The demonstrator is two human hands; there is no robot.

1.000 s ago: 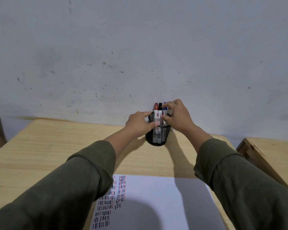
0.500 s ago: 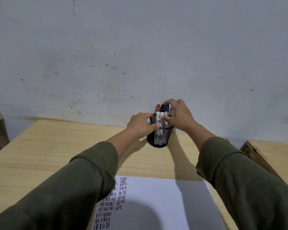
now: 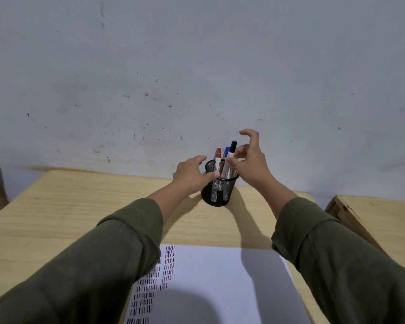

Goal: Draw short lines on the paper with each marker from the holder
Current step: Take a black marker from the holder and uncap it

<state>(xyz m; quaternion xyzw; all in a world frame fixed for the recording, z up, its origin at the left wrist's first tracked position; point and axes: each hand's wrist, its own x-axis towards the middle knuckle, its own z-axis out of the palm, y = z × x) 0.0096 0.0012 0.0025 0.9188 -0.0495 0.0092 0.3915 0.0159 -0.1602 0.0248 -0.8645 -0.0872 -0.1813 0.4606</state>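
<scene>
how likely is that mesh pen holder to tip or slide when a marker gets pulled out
The mesh holder looks light: thin wire, only three markers inside. It is taller than wide, so it could probably tip or skid on the smooth wooden table. The left hand gripping its side likely prevents that.

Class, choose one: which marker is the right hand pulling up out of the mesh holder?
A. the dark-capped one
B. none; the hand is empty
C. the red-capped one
A: the right hand pinches the dark-capped marker, raised above the red-capped marker in the mesh holder.
</scene>
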